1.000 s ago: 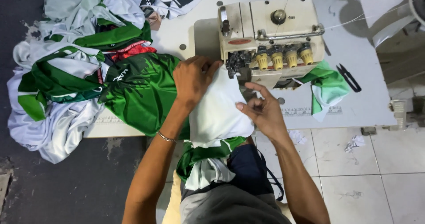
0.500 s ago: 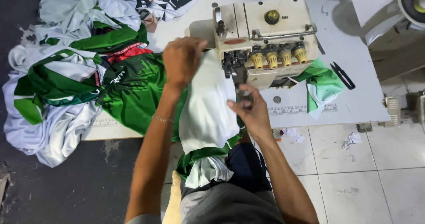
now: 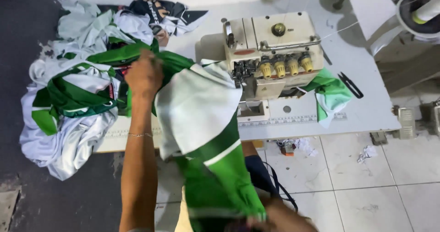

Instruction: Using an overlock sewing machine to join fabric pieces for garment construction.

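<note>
My left hand (image 3: pixel 144 74) is raised over the table's left part, gripping the upper edge of a green and white garment (image 3: pixel 201 122). The cloth hangs stretched from that hand down toward my lap. My right hand (image 3: pixel 275 218) is low at the bottom edge of the view, blurred, holding the garment's lower green end. The cream overlock sewing machine (image 3: pixel 270 53) with yellow tension knobs stands just right of the lifted cloth. Another green and white piece (image 3: pixel 332 97) lies behind the machine on its right side.
A heap of green and white garments (image 3: pixel 78 94) covers the left end of the white table (image 3: pixel 362 108) and hangs over its edge. Black thread snips (image 3: pixel 350 84) lie right of the machine. Thread cones (image 3: pixel 424 12) stand at top right. Tiled floor with scraps lies below.
Both hands left the machine's needle area. My left hand lifted the garment up and to the left, my right hand dropped toward my lap, and the cloth now hangs stretched between them.
</note>
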